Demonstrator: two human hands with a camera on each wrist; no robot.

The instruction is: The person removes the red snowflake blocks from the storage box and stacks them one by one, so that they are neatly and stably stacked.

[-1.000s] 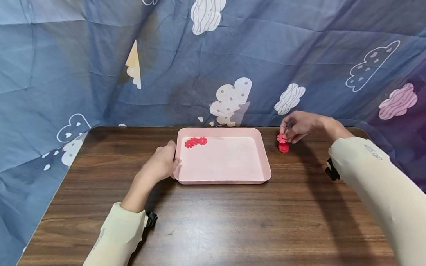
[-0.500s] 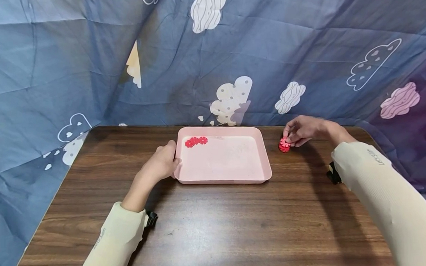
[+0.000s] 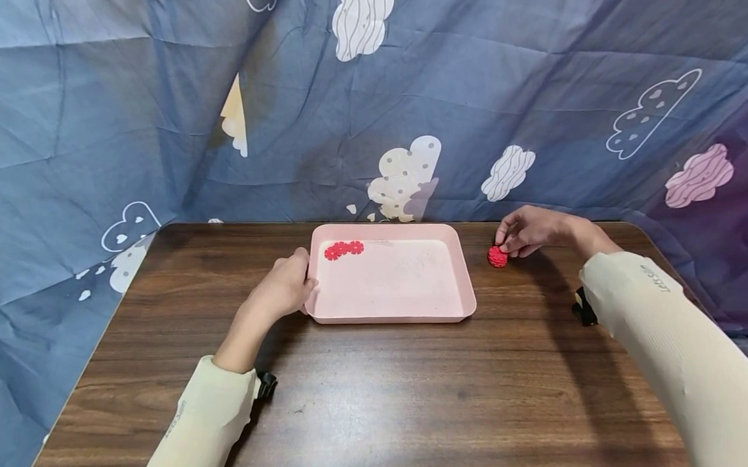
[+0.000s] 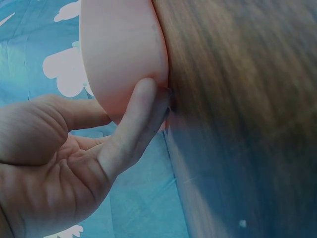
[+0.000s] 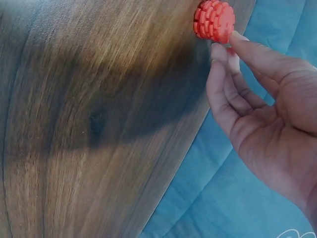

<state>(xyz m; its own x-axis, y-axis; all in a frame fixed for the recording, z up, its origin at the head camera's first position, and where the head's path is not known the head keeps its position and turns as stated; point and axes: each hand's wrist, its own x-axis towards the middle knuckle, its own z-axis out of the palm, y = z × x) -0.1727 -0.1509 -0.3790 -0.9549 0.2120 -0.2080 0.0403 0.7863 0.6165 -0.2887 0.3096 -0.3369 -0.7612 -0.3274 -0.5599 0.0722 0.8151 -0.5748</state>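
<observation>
The left hand (image 3: 282, 283) grips the left end of a shallow pink tray (image 3: 397, 286). In the left wrist view, its thumb and fingers (image 4: 140, 101) lie on either side of the tray's wall. Several red notched plastic discs (image 3: 344, 249) lie flat in a row at the tray's far left corner. On the table to the right of the tray stands a short stack of matching red discs (image 3: 497, 257). The right hand (image 3: 529, 230) pinches at the stack's upper edge, its thumb tip touching the discs (image 5: 214, 21) in the right wrist view.
The brown wood-grain table (image 3: 368, 398) carries the tray and the stack. Its back edge meets a blue cloth (image 3: 292, 107) printed with clouds, which hangs close behind the tray and the right hand.
The right hand has lowered a red disc from just above the stack onto its top, and the stack now looks even. Left hand and tray have stayed put.
</observation>
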